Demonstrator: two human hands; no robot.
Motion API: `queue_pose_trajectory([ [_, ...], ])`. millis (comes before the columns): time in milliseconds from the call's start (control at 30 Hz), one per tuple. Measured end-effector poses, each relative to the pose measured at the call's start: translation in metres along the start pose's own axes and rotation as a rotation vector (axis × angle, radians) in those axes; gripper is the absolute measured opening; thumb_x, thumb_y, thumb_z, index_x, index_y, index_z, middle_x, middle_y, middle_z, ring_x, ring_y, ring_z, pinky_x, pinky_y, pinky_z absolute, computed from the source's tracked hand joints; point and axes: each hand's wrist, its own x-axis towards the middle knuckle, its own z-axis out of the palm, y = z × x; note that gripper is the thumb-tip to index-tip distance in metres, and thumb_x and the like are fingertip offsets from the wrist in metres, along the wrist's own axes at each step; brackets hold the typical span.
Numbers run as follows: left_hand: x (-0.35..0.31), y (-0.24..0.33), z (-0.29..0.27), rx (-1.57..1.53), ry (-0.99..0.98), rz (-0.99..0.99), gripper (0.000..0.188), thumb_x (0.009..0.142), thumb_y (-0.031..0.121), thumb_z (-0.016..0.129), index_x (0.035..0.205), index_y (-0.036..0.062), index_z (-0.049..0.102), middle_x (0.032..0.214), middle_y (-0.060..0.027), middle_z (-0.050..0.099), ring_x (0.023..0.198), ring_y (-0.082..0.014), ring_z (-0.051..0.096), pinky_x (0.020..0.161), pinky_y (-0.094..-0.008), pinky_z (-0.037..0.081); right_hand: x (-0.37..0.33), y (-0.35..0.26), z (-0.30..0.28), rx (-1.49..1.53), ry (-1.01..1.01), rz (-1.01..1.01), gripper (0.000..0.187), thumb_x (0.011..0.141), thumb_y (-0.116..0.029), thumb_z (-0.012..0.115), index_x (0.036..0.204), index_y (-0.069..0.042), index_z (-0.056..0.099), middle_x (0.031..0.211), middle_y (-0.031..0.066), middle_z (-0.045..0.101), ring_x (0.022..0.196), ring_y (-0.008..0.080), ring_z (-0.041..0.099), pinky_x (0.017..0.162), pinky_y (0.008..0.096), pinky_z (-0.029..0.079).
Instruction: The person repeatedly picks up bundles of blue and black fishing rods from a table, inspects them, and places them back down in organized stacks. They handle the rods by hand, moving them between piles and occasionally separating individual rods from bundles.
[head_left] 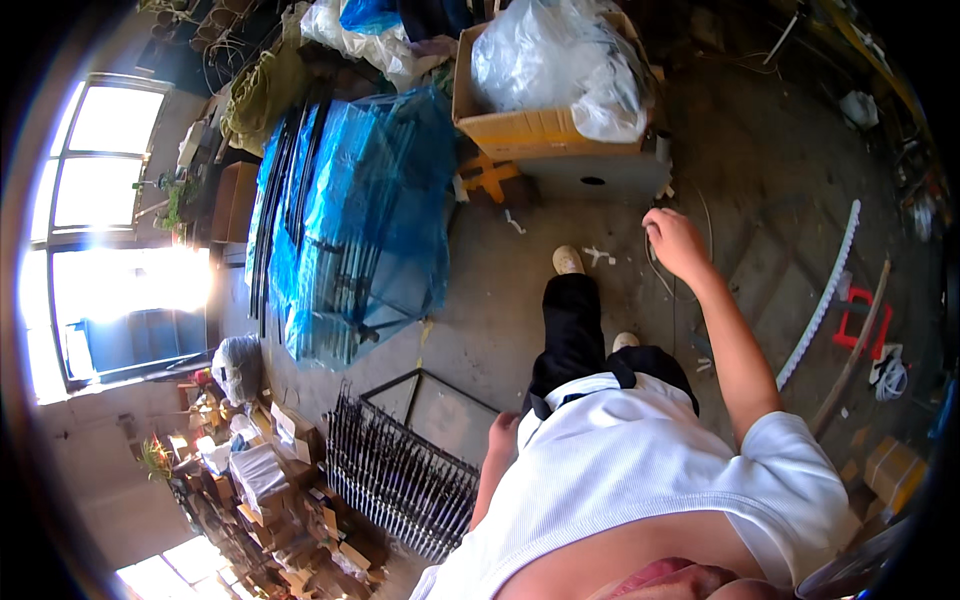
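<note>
My right hand (676, 243) is held out ahead of me with its fingers curled in. A thin cable (710, 225) loops around it in the picture; whether the fingers hold any of it cannot be made out. By my left hip hangs my left hand (503, 432), its fingers mostly turned from view. Nearest to it is a black metal frame (412, 400) with a rack of many dark rods (400, 475). Beyond my right hand a cardboard box (530, 130) filled with clear plastic bags (550, 60) rests on a grey box-like base (600, 178).
Blue plastic wrap (370, 200) covers stacked metal frames on the left. Cardboard boxes (290, 435) crowd below the windows. To the right are a white toothed strip (825, 290), a red stool (862, 318) and a wooden pole (855, 350). White scraps (598, 256) lie near my shoes.
</note>
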Motion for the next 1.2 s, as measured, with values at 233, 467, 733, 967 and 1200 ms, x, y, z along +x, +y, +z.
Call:
queue_pose_trajectory([
  [233, 0.083, 0.039, -0.076, -0.514, 0.114, -0.44, 0.022, 0.085, 0.004, 0.053, 0.107, 0.0004, 0.055, 0.086, -0.0106, 0.063, 0.064, -0.0221, 0.061, 0.052, -0.0316, 0.047, 0.166, 0.02, -0.023, -0.179, 0.35, 0.049, 0.006, 0.079, -0.008, 0.051, 0.082, -0.007, 0.057, 0.087, 0.0119, 0.058, 0.085, 0.0329, 0.057, 0.071, 0.0432, 0.046],
  [467, 0.146, 0.198, -0.143, -0.39, 0.181, -0.149, 0.014, 0.089, 0.01, 0.052, 0.101, 0.005, 0.055, 0.087, -0.0043, 0.062, 0.07, -0.0123, 0.06, 0.061, -0.0228, 0.044, 0.327, 0.089, -0.044, -0.52, 0.478, 0.014, 0.01, 0.079, -0.005, 0.048, 0.086, -0.006, 0.055, 0.092, 0.0113, 0.055, 0.091, 0.0309, 0.055, 0.075, 0.0406, 0.048],
  [733, 0.126, 0.201, -0.095, -0.498, 0.282, -0.029, 0.014, 0.089, 0.006, 0.051, 0.101, 0.0019, 0.057, 0.086, -0.005, 0.061, 0.069, -0.0109, 0.057, 0.061, -0.0222, 0.046, 0.487, 0.118, -0.016, -0.496, 0.338, -0.059, 0.017, 0.085, -0.01, 0.041, 0.093, -0.005, 0.055, 0.097, 0.0124, 0.057, 0.096, 0.0305, 0.055, 0.075, 0.0418, 0.05],
  [967, 0.038, 0.237, 0.014, -0.046, 0.202, -0.309, 0.015, 0.086, 0.008, 0.053, 0.098, 0.0003, 0.058, 0.087, -0.0106, 0.063, 0.075, -0.0201, 0.06, 0.066, -0.0295, 0.048, 0.54, 0.156, 0.022, -0.198, -0.104, 0.289, 0.05, 0.09, -0.042, 0.027, 0.113, -0.007, 0.054, 0.115, 0.0199, 0.056, 0.108, 0.0398, 0.051, 0.092, 0.046, 0.038],
  [1200, 0.065, 0.294, 0.044, 0.212, 0.223, -0.127, 0.015, 0.083, 0.01, 0.055, 0.095, 0.0007, 0.06, 0.088, -0.0156, 0.063, 0.08, -0.0299, 0.061, 0.072, -0.0368, 0.048, 0.493, 0.143, -0.012, -0.034, 0.3, -0.05, 0.03, 0.075, -0.003, 0.064, 0.102, -0.005, 0.051, 0.094, 0.0188, 0.062, 0.091, 0.0389, 0.057, 0.074, 0.0445, 0.046],
])
